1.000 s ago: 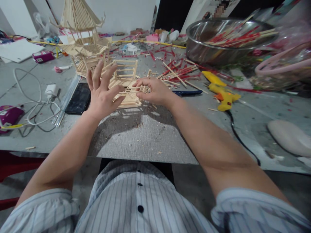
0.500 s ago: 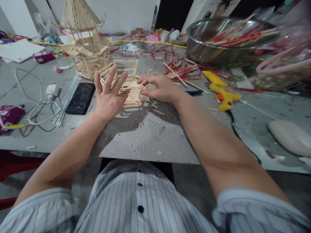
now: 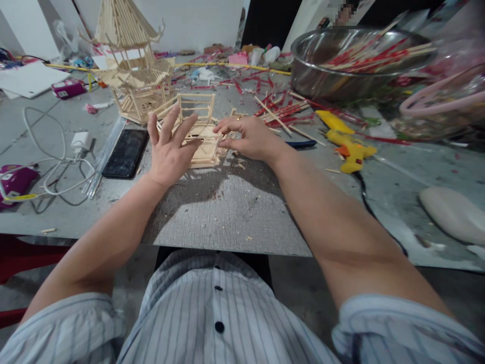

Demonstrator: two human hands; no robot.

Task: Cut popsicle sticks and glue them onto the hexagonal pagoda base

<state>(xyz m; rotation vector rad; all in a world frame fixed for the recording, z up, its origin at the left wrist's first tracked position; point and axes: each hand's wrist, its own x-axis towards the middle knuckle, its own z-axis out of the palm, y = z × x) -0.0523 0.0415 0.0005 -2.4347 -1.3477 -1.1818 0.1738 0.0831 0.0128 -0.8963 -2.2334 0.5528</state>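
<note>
On the grey board in front of me stands a small open frame (image 3: pixel 206 162) of pale wooden sticks, with a low base and upright railings. My left hand (image 3: pixel 171 155) is over its left side, fingers spread and pointing up, its thumb reaching to the frame. At the right side, the thumb and fingers of my right hand (image 3: pixel 250 137) close around a corner post of the frame. My hands cover parts of both sides. Behind to the left rises a stick pavilion (image 3: pixel 123 30) with a pointed roof.
Left of the frame lie a black phone (image 3: pixel 126 153), a white charger (image 3: pixel 80 142) and its cable. On the right are a yellow glue gun (image 3: pixel 352 151), loose sticks with red wrappers (image 3: pixel 282 116), a metal basin (image 3: pixel 318 81) of sticks and a pink-rimmed basket (image 3: pixel 420 107).
My left hand's fingers have shifted slightly, drawing in a little toward the frame. My right hand stays almost still at the frame's right side.
</note>
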